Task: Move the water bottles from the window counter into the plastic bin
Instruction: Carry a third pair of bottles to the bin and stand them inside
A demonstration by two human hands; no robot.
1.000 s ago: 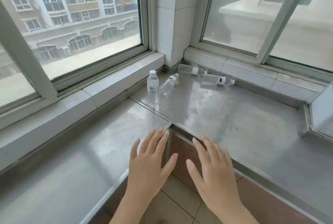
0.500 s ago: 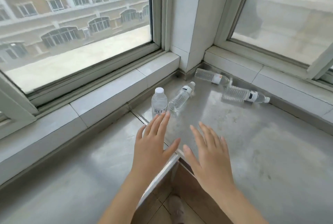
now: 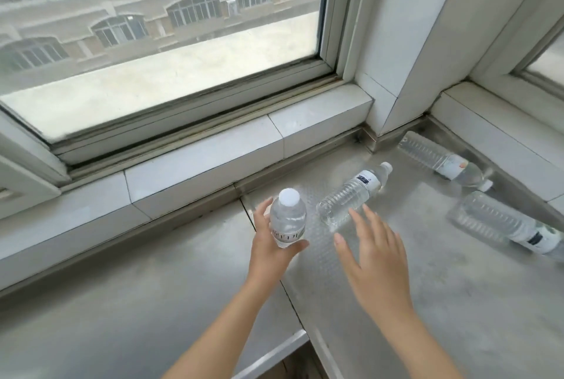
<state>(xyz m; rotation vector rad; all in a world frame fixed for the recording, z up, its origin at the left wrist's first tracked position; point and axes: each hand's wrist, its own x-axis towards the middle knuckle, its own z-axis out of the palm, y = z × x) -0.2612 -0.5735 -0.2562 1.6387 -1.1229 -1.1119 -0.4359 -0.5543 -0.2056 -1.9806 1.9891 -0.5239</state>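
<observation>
the left hand (image 3: 268, 252) cups the lower half of the upright bottle (image 3: 287, 217), thumb under its near side and fingers behind it, so it grasps that bottle, which stands on the steel counter (image 3: 427, 302) near the window sill (image 3: 213, 165). the right hand (image 3: 377, 259) is spread open and holds nothing; its fingertips hover at the base of the second bottle (image 3: 354, 195), which lies on its side just right of the upright bottle, cap pointing away. further right of the upright bottle, two more bottles lie on the counter: one (image 3: 442, 160) by the corner pillar (image 3: 406, 42), one (image 3: 503, 224) nearer the right edge. no bin is in view.
</observation>
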